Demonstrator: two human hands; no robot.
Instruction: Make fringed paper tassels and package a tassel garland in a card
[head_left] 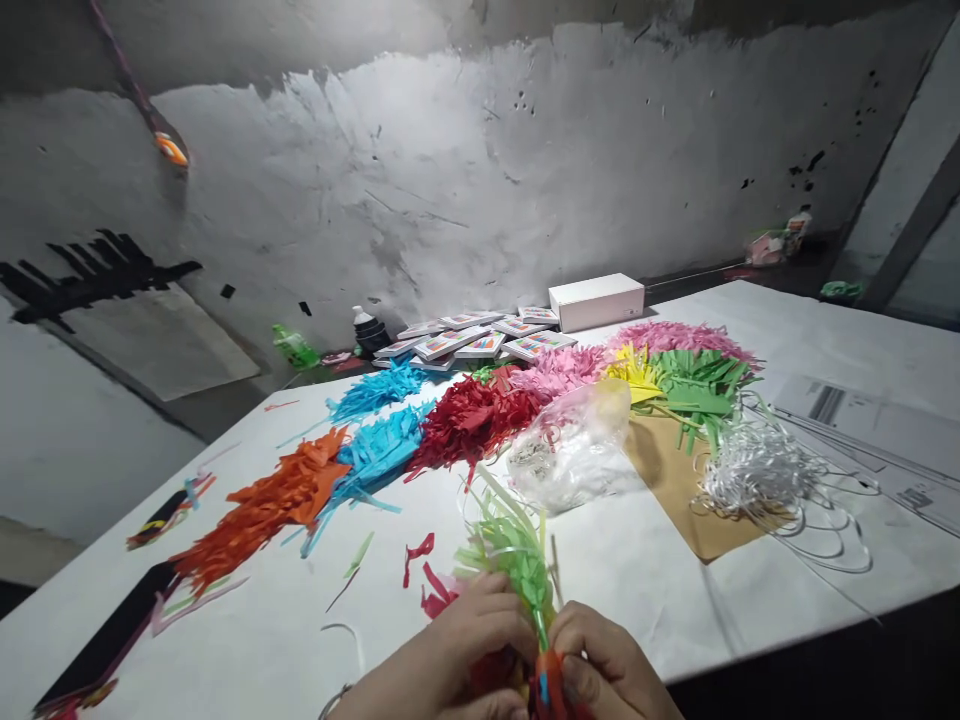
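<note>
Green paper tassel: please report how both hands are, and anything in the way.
Left hand, right hand holding green paper tassel low down. Fringed end pointing away. Pink-red paper scraps close by left hand; plastic bag beyond.

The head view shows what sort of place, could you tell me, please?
Probably a craft workshop: orange paper fringes and tangled white string are spread over a white table, before a patchy grey wall.

Cannot read any words, numbers or brands: too small or blurred on printed papers (pixel 889 432), white box (pixel 596 305) and patterned packs (pixel 448 343).
</note>
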